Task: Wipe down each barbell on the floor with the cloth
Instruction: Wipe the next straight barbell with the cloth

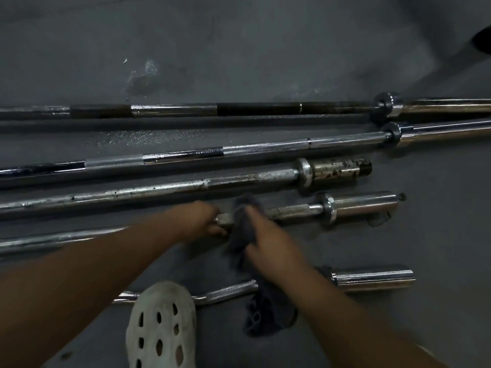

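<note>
Five barbells lie roughly side by side on the dark floor (239,49), shafts running left to right.

(a) The farthest bar (252,109) and the second bar (265,148) lie well apart from the hands.

(b) The third bar (159,191) shows dark spotting along its shaft and sleeve.

(c) The fourth bar (292,211) is the one in work. The left hand (202,221) grips its shaft with fingers curled round it, steadying it. Just to the right, the right hand (265,243) lies over the dark cloth (241,221), which is draped across the shaft, with its loose tail hanging toward the nearest bar (228,290). Motion blur hides whether these fingers curl round the cloth or merely press it flat; this cannot be told.

(d) A white perforated shoe (162,328) stands over the nearest bar's shaft.

Step in hand, as judged: wiping the fourth bar's shaft, between its middle and the right collar.

The next move likely calls for carrying the cloth along toward the collar and sleeve while the left hand keeps the bar from rolling. Which of the other bars are already wiped cannot be told.
</note>
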Available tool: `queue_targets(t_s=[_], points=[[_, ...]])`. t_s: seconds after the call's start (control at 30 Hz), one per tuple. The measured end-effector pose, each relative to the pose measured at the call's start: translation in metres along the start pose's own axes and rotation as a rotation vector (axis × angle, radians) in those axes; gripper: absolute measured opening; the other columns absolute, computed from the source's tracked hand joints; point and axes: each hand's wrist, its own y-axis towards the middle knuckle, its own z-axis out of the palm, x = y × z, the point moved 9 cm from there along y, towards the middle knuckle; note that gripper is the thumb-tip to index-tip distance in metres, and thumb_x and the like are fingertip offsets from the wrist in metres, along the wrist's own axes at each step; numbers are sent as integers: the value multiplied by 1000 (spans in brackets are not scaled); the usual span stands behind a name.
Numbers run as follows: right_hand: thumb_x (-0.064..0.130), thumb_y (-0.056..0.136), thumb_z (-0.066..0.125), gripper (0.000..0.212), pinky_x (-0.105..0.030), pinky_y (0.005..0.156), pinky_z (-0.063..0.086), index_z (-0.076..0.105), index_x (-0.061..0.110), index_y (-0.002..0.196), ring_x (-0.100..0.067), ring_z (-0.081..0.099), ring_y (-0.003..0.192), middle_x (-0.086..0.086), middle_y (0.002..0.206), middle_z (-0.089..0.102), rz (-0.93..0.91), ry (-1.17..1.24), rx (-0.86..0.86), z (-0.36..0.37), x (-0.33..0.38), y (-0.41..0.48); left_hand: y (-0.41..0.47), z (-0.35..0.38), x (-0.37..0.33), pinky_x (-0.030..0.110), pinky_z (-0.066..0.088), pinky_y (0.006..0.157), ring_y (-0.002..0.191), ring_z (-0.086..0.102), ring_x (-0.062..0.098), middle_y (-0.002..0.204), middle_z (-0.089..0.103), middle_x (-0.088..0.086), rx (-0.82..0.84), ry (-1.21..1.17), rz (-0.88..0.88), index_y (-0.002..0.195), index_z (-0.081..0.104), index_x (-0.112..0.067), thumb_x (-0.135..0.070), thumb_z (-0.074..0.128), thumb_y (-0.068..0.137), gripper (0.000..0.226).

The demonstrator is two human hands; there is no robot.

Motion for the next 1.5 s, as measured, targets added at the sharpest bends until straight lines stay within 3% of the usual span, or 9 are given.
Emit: queue_targets(t_s=[0.13,0.27,0.43,0.57,0.9,1.07,1.23,1.4,1.5], points=[[19,82,60,77,-44,84,54,22,37,148,-38,65,101,-17,117,66,353,76,-266,-40,-66,-14,-15,4,-4,32,44,75,102,64,28,111,67,4,-227,139,-70,113,53,-24,-65,56,86,48],[23,81,56,76,-43,88,52,18,44,143,-38,62,108,-15,126,59,-4,-44,93,17,15,-11,3,8,4,31,48,78,102,65,26,108,69,5,76,-69,-55,109,65,-22,-50,68,83,39],[24,82,56,67,-44,80,55,25,40,139,-39,66,98,-15,112,67,297,58,-220,-33,-54,-9,-15,3,-5,32,44,79,108,61,29,119,64,6,-154,179,-107,116,53,-22,-46,58,91,35],[23,83,58,75,-42,86,50,17,41,143,-37,60,110,-13,122,61,10,-75,156,31,27,-14,0,4,1,31,47,78,99,64,27,111,69,13,99,-59,-46,106,65,-11,-32,65,88,27],[19,83,56,70,-42,88,50,22,42,140,-36,60,110,-15,119,61,-30,-77,184,38,37,-16,-2,3,1,25,39,70,103,65,27,108,69,11,74,-83,-2,107,66,-14,-35,62,91,26],[23,82,54,60,-45,79,55,29,38,134,-39,66,96,-17,107,67,345,-1,-163,-27,-55,-8,-23,0,-3,34,45,75,105,63,28,114,66,3,-219,177,-95,113,51,-25,-56,53,91,38],[22,81,55,62,-42,81,52,27,39,133,-38,64,101,-14,112,62,39,-114,167,28,15,-15,3,7,6,30,48,77,97,64,25,108,70,9,105,-83,-41,103,65,-16,-41,67,85,31],[19,83,58,64,-44,79,54,29,38,137,-39,65,92,-15,104,67,462,40,-228,-55,-99,-22,-23,3,0,33,46,74,101,64,27,111,66,2,-285,212,-95,109,49,-25,-60,52,90,40],[15,83,58,63,-39,77,52,30,33,136,-39,65,95,-16,105,65,337,67,-174,-29,-61,-18,-4,7,7,30,43,74,102,63,27,112,66,7,-73,64,-46,110,54,-20,-60,57,89,45]])
